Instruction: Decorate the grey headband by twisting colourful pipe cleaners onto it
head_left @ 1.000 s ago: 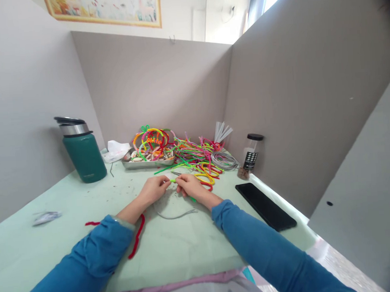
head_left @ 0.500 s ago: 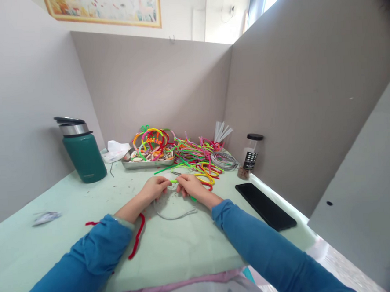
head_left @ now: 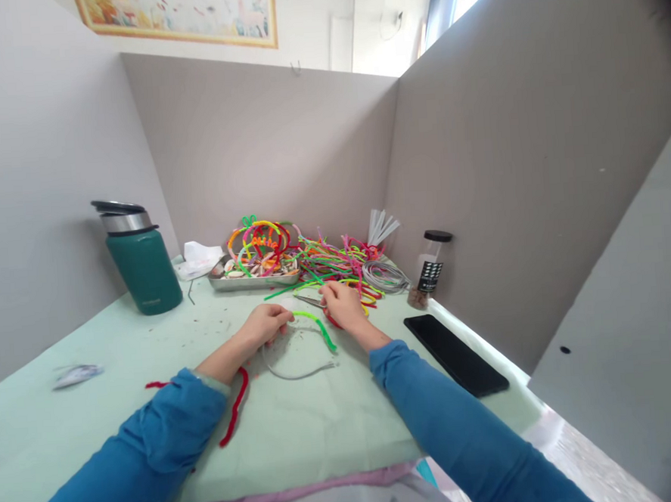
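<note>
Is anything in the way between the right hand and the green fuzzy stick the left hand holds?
Nothing visible blocks the right hand from the green pipe cleaner in the left hand. Something red peeks out by the right hand, and a pointed metal tool is at its fingertips.

Above the table (head_left: 302, 442), both arms wear plain blue long sleeves, bunched into creases toward the cuffs. The left sleeve (head_left: 172, 424) shows a pale greenish edge (head_left: 212, 382) at its cuff; the right sleeve (head_left: 437, 419) looks smoother along the forearm. The left hand (head_left: 265, 325) and right hand (head_left: 343, 305) are bare.
</note>
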Demonstrator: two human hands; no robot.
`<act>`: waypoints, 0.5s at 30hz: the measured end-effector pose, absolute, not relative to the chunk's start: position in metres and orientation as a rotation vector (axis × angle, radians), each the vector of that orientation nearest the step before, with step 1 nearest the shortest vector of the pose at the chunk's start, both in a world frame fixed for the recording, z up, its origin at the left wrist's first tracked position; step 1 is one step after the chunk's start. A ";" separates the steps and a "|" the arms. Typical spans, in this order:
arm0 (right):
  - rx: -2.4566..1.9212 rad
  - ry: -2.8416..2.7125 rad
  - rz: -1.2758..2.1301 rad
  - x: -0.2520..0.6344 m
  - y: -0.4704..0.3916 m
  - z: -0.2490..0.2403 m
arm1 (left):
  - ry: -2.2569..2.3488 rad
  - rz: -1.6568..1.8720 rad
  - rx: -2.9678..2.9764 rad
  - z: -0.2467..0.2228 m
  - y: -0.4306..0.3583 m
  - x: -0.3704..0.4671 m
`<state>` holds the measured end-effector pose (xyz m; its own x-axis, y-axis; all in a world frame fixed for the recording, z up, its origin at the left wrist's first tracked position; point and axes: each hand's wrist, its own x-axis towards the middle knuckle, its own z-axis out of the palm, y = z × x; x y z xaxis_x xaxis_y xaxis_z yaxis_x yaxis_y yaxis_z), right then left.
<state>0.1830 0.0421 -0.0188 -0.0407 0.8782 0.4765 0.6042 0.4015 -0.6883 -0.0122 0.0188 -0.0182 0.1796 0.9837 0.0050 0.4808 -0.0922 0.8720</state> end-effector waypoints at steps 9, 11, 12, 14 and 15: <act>-1.791 -1.562 0.081 0.230 0.064 -0.013 | 1.319 0.962 1.570 -0.011 0.017 -0.014; -1.837 -1.607 0.055 0.233 0.066 -0.017 | 1.278 1.042 1.522 -0.010 0.018 -0.015; -1.857 -1.628 0.042 0.234 0.067 -0.019 | 1.254 1.080 1.498 -0.009 0.018 -0.016; -1.887 -1.655 0.009 0.234 0.070 -0.023 | 1.208 1.142 1.451 -0.010 0.020 -0.018; -1.896 -1.678 -0.001 0.234 0.071 -0.024 | 1.190 1.169 1.434 -0.010 0.021 -0.019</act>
<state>0.2341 0.0707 -0.0242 0.2003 0.9030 0.3802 0.9035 -0.0202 -0.4280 -0.0186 0.0208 -0.0101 0.0867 0.9898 0.1127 0.1308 -0.1235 0.9837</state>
